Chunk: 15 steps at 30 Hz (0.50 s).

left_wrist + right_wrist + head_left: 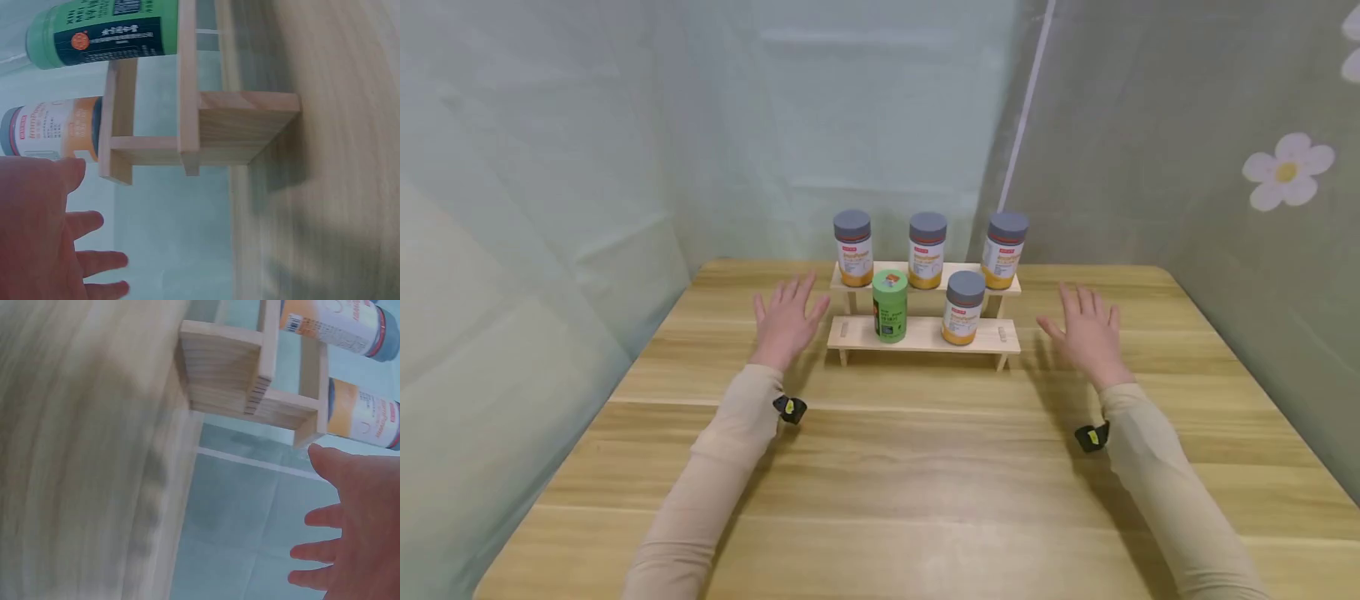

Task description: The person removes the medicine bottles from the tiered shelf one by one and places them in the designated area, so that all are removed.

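Observation:
A two-tier wooden stand (917, 333) holds several jars. Three white-and-orange jars with grey lids, the left (855, 254), the middle (927, 257) and the right (1002, 257), line its upper tier. On the lower tier are a green canister (890, 312) and, to its right, another white-and-orange jar (962, 315). My left hand (784, 323) is spread beside the stand's left end, holding nothing. Off the right end, my right hand (1088, 333) has its fingers fanned out, likewise holding nothing. Both wrist views show the fingers apart from the jars and the stand.
The stand is toward the back of a wood-grain table (880, 483). Pale cloth (865, 117) hangs behind and at the left; a greyer cloth with a white flower print (1288, 172) hangs at the right. A small black wrist device (790, 408) sits by the left cuff.

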### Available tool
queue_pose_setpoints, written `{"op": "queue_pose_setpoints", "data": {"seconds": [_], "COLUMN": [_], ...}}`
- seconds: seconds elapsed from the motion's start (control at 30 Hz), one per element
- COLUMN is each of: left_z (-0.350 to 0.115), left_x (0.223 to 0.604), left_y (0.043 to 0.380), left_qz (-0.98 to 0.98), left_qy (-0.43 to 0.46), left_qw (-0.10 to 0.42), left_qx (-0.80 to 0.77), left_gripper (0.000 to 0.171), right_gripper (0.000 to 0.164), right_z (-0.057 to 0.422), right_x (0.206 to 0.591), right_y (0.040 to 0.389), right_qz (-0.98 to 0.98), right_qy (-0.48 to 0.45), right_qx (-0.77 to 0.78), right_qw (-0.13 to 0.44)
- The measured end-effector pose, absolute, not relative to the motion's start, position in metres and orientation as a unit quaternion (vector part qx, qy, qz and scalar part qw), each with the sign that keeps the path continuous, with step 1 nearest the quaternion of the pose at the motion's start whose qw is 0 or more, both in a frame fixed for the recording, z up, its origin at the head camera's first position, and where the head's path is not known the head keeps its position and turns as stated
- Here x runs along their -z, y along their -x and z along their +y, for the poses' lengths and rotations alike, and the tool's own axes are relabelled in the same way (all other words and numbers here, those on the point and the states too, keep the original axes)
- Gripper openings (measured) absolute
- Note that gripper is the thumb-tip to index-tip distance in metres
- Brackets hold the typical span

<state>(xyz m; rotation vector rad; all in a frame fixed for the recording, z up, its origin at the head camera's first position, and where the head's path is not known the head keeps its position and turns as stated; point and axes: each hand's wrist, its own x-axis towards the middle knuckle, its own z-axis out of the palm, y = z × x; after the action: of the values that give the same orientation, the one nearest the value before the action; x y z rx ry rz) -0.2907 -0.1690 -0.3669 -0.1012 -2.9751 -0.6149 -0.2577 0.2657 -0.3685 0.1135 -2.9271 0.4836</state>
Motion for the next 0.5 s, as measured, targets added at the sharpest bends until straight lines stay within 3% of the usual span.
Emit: {"op": "queue_pose_setpoints", "data": {"seconds": [0.13, 0.37, 0.5], "left_z": [-0.168, -0.167, -0.168], "left_x": [0.363, 0.359, 0.363], "left_y": [0.291, 0.292, 0.293], "left_qz": [-0.970, -0.944, -0.936], "left_qy": [0.038, 0.046, 0.042], "left_qw": [0.032, -0.089, -0.108], "left_qx": [0.237, 0.314, 0.331], "left_gripper": [0.067, 0.070, 0.064], "right_gripper": [0.075, 0.060, 0.057], "right_z": [0.266, 0.264, 0.261], "right_x": [0.362, 0.349, 0.342], "right_y": [0.255, 0.252, 0.251], "right_qz": [-0.981, -0.978, -0.972], "right_qy": [-0.032, -0.030, -0.040], "right_qx": [-0.170, -0.193, -0.216], "right_qw": [0.089, 0.079, 0.081]}}
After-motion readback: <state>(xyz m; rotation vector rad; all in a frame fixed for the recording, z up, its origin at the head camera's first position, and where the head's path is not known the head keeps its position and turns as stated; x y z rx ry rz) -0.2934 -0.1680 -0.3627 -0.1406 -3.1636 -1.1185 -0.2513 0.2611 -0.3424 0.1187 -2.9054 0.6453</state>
